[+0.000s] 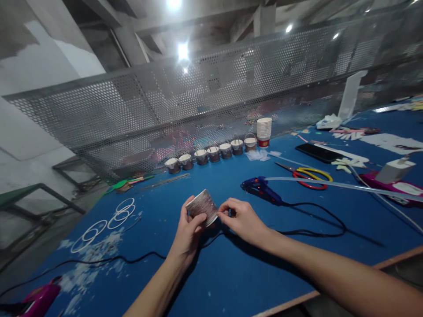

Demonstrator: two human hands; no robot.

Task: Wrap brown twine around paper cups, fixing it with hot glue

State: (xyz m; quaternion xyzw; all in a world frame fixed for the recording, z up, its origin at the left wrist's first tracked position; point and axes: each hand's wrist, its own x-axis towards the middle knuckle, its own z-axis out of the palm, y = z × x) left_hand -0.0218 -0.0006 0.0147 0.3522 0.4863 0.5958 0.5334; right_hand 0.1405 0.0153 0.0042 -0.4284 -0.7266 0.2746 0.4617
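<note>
My left hand (189, 229) is wrapped round a small paper cup (202, 206) covered in brown cord, holding it on its side just above the blue table (231, 273). My right hand (240, 219) is closed in a pinch at the cup's right rim; what the fingertips hold is too small to make out. A blue hot-glue gun (261, 189) lies just beyond my right hand, its black cable (317, 220) looping to the right.
A row of several wrapped cups (213, 154) stands along the perforated metal screen, beside a stack of white paper cups (264, 131). Scissors (309, 176), a black phone (319, 152), white rings (109, 220), a magenta glue gun (39, 299) and paper scraps lie around.
</note>
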